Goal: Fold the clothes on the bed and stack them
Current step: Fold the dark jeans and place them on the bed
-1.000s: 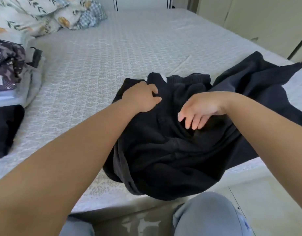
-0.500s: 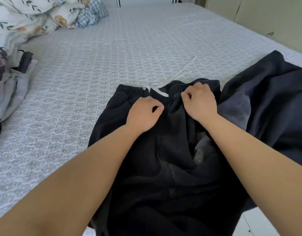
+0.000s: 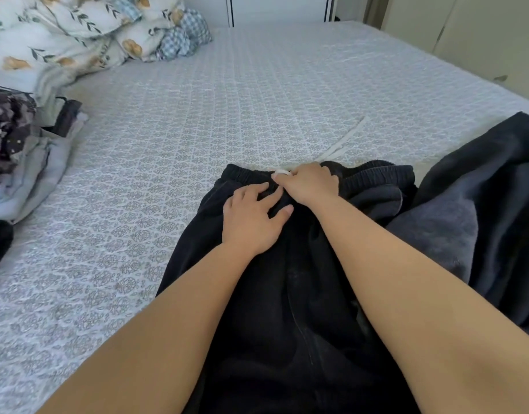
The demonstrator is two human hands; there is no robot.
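Right fingers: the fingers [image 3: 282,178] were curled and pinched the white drawstring [image 3: 340,146] right at the waistband [image 3: 376,174].
Right hand: the right hand [image 3: 309,186] sat knuckles-up on the middle of the waistband, its forearm running back toward the lower right corner.
Left fingers: the fingers [image 3: 258,189] were spread and nearly straight, lying flat on the dark cloth, with the thumb held out toward the right hand; they gripped nothing.
Left hand: the left hand [image 3: 254,222] pressed palm-down on the black trousers [image 3: 257,309] just below the waistband, touching or almost touching the right hand.
Black trousers: they lay on the near side of the bed [image 3: 257,94], waistband away from the person, legs running toward the bottom edge of the view.
Drawstring: its free end trailed away from the waistband across the sheet, up and to the right.
Second dark garment: another dark garment [image 3: 481,210] lay rumpled just to the right of the trousers, touching them, with a paler grey inner face showing.
Stack: a pile of clothes [image 3: 21,150] in grey and dark patterned cloth stood at the left edge of the bed, well apart from the trousers.
Bedding: floral and checked pillows [image 3: 87,28] were heaped at the far left corner.
Beyond the bed: pale cupboard doors [image 3: 481,34] stood along the right side.
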